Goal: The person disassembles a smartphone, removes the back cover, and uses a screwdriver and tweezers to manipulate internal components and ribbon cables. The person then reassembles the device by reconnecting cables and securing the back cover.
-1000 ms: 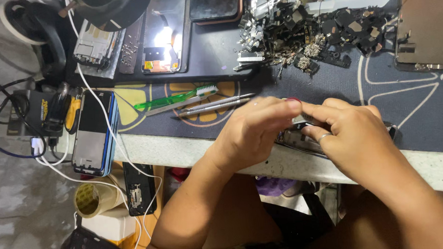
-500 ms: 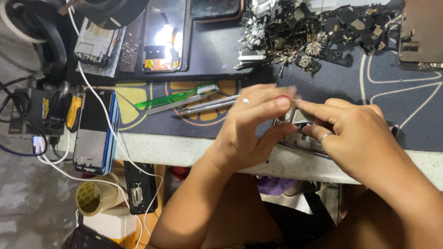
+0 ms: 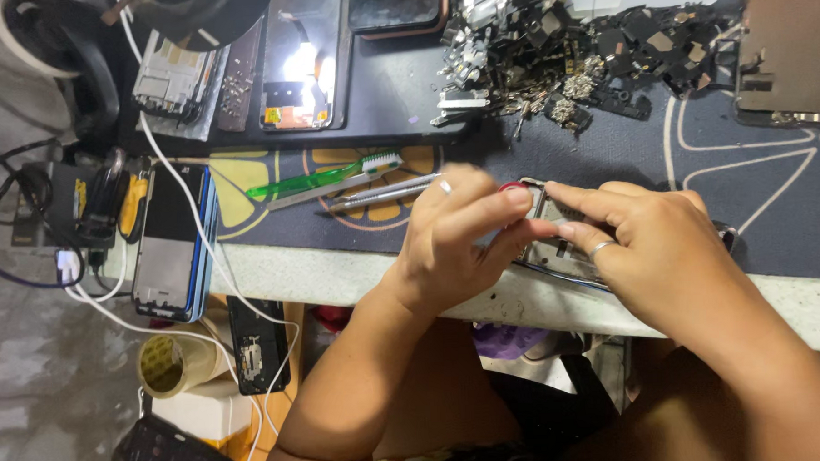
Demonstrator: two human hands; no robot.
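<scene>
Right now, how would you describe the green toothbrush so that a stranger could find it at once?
Start at the dark work mat on the table. Left of the left hand, the toothbrush lies almost flat beside metal tweezers. It alone is clear green plastic with white bristles.

A lit phone screen lies top centre; a dark-screened blue phone lies left.
</scene>
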